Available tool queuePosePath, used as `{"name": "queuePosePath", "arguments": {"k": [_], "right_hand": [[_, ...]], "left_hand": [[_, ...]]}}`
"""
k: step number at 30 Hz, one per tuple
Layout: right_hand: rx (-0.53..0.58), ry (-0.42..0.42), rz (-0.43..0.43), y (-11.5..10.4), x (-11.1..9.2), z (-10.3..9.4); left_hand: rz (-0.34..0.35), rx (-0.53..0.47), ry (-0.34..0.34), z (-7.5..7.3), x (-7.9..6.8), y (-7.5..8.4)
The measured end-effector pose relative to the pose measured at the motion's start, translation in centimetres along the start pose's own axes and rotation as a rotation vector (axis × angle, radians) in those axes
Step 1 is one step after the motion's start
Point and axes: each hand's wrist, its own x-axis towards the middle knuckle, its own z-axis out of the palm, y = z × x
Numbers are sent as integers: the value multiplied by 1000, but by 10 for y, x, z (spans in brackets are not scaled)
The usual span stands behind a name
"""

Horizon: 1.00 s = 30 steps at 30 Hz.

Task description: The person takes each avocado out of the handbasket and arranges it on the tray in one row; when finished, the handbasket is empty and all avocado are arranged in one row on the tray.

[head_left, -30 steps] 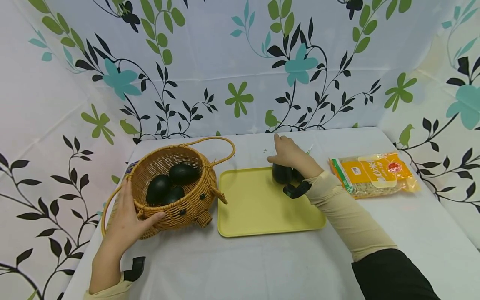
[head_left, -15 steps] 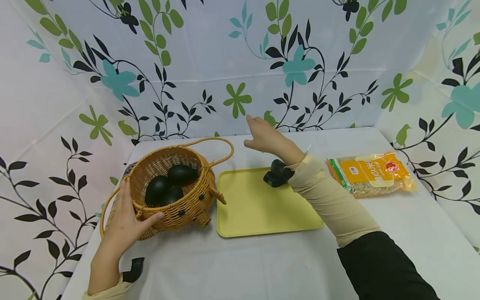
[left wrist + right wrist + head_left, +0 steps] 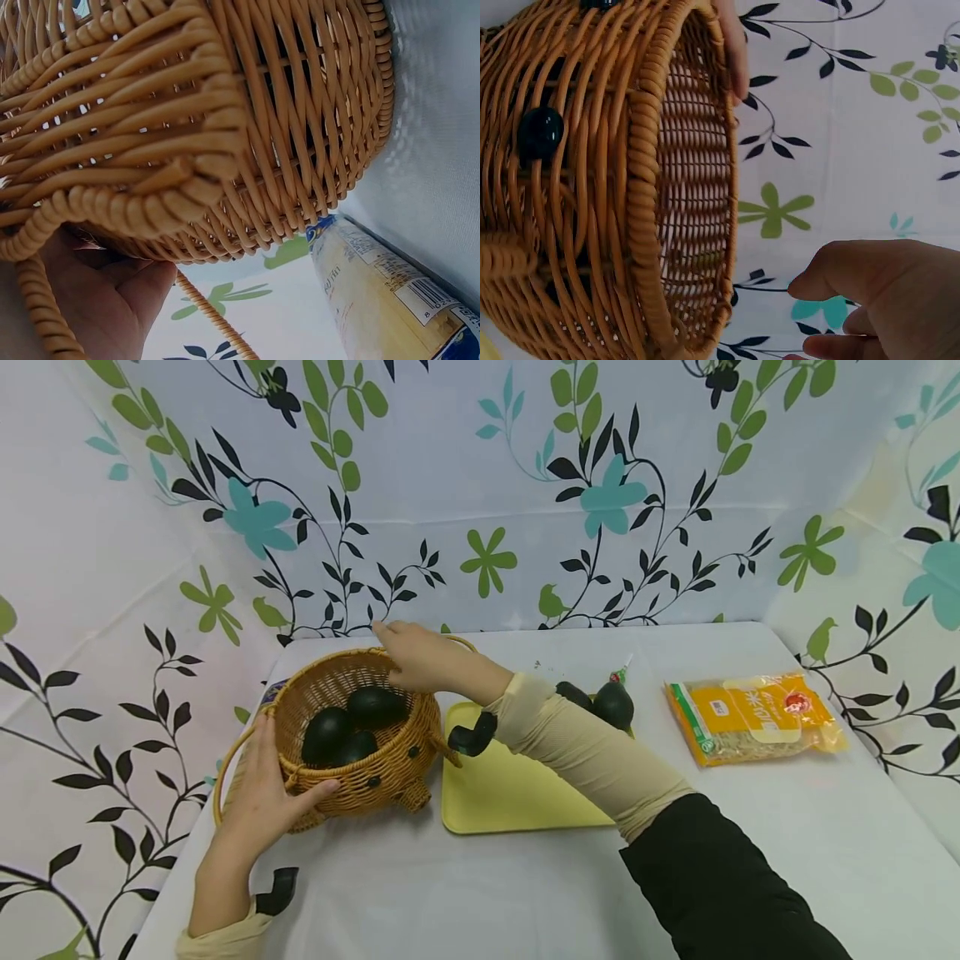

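Observation:
The wicker basket has an animal face and holds three dark green avocados. My left hand rests against its left side, fingers lying along the wall and thumb stretched across the front. In the left wrist view that hand lies by the basket handle. My right hand hangs over the basket's far right rim. In the right wrist view this hand has nothing in it, its thumb and fingers apart. Two dark avocados show at the yellow tray's far right, partly hidden by the sleeve.
An orange and clear bag of pale seeds lies to the right of the tray. Past the avocados is a small red and green object. A clear pack with blue ends lies beside the basket. Patterned cloth hangs behind the table.
My right hand has moved left from above the tray to over the basket, uncovering avocados at the tray's far right. The left hand has stayed against the basket.

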Motion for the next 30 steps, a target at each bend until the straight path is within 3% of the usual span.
{"name": "queuePosePath", "arguments": {"k": [4,10,14,19,24,30], "right_hand": [[-41,-68,-53,-13,20,21],[-107,-214,-8,-21,44,50],[-183,-230,16,-27,55,62],[-249,-260,55,-33,58,74],[-238,-367,142,-36,55,80],[-199,-407,163,-35,55,81]], "left_hand": [[-2,0,-17,0,0,1],[-1,-6,-29,0,0,1],[2,-10,-25,-1,0,1],[1,-17,-14,-2,0,2],[14,-29,-13,-1,0,2],[9,-26,-15,0,0,4]]}}
